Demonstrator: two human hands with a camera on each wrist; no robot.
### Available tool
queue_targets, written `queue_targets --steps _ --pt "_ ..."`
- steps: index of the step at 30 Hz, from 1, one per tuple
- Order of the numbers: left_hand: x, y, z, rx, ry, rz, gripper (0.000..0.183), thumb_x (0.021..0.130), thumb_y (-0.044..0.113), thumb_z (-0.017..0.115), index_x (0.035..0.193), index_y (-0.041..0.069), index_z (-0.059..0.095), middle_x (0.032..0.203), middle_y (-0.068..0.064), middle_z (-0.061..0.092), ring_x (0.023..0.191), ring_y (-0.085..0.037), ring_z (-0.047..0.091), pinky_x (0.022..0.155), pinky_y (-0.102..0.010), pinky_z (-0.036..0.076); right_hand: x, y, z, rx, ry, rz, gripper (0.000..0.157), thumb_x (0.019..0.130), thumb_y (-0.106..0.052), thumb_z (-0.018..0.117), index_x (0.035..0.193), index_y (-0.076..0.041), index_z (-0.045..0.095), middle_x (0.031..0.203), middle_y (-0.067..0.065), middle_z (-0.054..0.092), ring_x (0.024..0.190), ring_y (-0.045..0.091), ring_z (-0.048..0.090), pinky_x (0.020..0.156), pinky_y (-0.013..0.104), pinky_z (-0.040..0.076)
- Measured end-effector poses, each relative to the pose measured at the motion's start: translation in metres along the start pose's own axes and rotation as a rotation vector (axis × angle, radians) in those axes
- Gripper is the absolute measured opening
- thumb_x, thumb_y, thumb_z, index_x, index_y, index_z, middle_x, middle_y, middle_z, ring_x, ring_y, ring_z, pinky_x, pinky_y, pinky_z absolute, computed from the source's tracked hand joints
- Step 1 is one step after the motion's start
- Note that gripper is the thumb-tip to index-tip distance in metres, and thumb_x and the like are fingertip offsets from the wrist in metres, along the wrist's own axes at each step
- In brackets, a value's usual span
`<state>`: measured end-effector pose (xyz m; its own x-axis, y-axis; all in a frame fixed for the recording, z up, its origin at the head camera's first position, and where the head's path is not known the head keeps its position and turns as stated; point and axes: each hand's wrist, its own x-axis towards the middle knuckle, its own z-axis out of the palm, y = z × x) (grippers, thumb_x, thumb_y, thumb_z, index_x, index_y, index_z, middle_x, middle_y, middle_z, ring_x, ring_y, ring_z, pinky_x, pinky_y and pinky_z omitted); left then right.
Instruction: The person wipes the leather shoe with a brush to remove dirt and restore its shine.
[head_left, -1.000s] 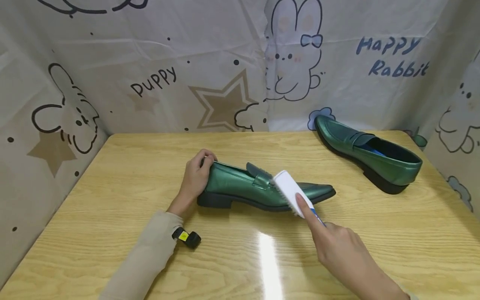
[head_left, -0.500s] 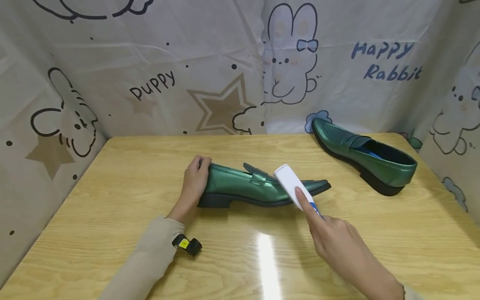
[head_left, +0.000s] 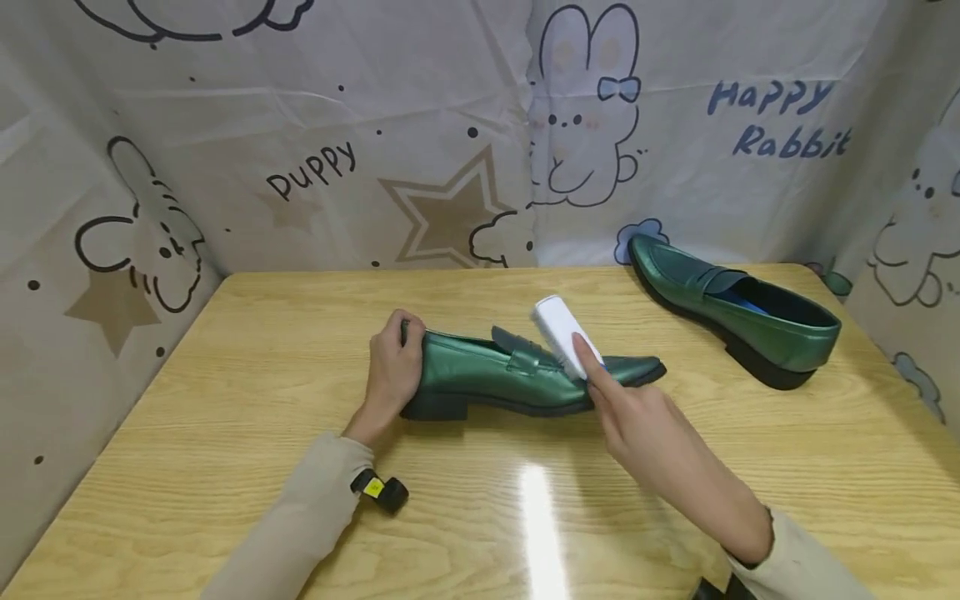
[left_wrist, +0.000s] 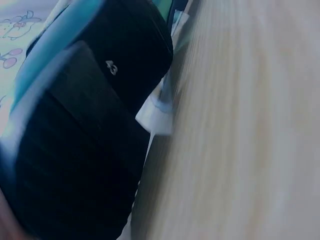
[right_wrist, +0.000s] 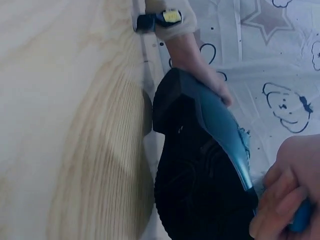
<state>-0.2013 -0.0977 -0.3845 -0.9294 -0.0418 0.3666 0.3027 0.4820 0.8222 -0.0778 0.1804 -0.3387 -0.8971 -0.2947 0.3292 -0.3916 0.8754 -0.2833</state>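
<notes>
A green metallic loafer (head_left: 480, 375) lies tipped on the table, toe to the right. My left hand (head_left: 395, 367) grips it at the back of the heel, some fingers over the opening's rim. Across the front of the loafer, my right hand (head_left: 648, 429) holds a white-headed brush (head_left: 558, 329), index finger stretched along its back. Bristles touch the upper beside the strap. In the left wrist view the black sole (left_wrist: 135, 55) bears the number 43. The right wrist view shows curled fingers (right_wrist: 282, 200) around the brush's blue handle (right_wrist: 301, 217).
A second green loafer (head_left: 738, 308) with a blue insole stands at the back right of the wooden table (head_left: 262, 333). Behind the table hangs a printed cloth (head_left: 420, 100) with rabbits, stars and lettering. Black camera straps (head_left: 378, 490) sit at the wrists.
My right hand has moved the brush over the loafer, away from me and slightly left. The left hand keeps its grip on the heel, and the loafer has barely shifted.
</notes>
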Motion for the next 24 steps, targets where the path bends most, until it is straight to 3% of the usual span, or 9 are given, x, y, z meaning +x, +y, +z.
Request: queue_targets --steps 3,8,10,16,24 --pt "0.000 0.000 0.003 0.003 -0.017 -0.006 0.028 0.096 0.020 0.038 0.091 0.002 0.059 0.076 -0.015 0.061 0.060 -0.020 0.048 0.055 -0.029 0.038 0.005 0.001 0.004 -0.023 0.009 0.013 0.067 0.094 -0.002 0.054 0.152 -0.018 0.024 0.063 0.010 0.058 0.040 0.007 0.036 0.039 0.019 0.031" --pt "0.005 0.001 0.004 0.042 -0.071 -0.131 0.031 0.097 0.024 0.038 0.097 0.003 0.060 0.087 -0.015 0.063 0.069 -0.022 0.049 0.062 -0.030 0.039 -0.003 0.005 0.008 -0.104 0.008 0.033 0.075 0.091 0.000 0.056 0.154 -0.019 0.018 0.059 0.008 0.057 0.041 0.008 0.037 0.039 0.019 0.030" --pt "0.006 0.002 0.003 0.056 -0.082 -0.152 0.030 0.097 0.024 0.039 0.098 0.003 0.061 0.088 -0.016 0.063 0.071 -0.025 0.050 0.063 -0.031 0.039 -0.010 0.007 0.006 -0.107 0.000 0.041 0.075 0.092 -0.001 0.056 0.154 -0.021 0.019 0.060 0.008 0.058 0.041 0.007 0.037 0.039 0.019 0.030" --pt "0.012 0.005 0.004 0.085 -0.104 -0.090 0.027 0.097 0.021 0.039 0.097 0.004 0.060 0.084 -0.015 0.062 0.070 -0.025 0.051 0.062 -0.032 0.039 -0.033 0.009 -0.003 -0.121 -0.030 0.057 0.077 0.092 -0.002 0.057 0.154 -0.025 0.017 0.060 0.004 0.058 0.045 0.006 0.039 0.042 0.022 0.035" --pt "0.015 0.003 0.002 0.072 -0.117 -0.088 0.029 0.097 0.023 0.036 0.097 0.004 0.059 0.091 -0.016 0.064 0.074 -0.025 0.053 0.065 -0.033 0.040 -0.060 0.007 -0.009 -0.205 -0.101 0.127 0.087 0.089 -0.001 0.060 0.155 -0.026 0.008 0.058 0.000 0.053 0.045 0.006 0.040 0.043 0.025 0.037"
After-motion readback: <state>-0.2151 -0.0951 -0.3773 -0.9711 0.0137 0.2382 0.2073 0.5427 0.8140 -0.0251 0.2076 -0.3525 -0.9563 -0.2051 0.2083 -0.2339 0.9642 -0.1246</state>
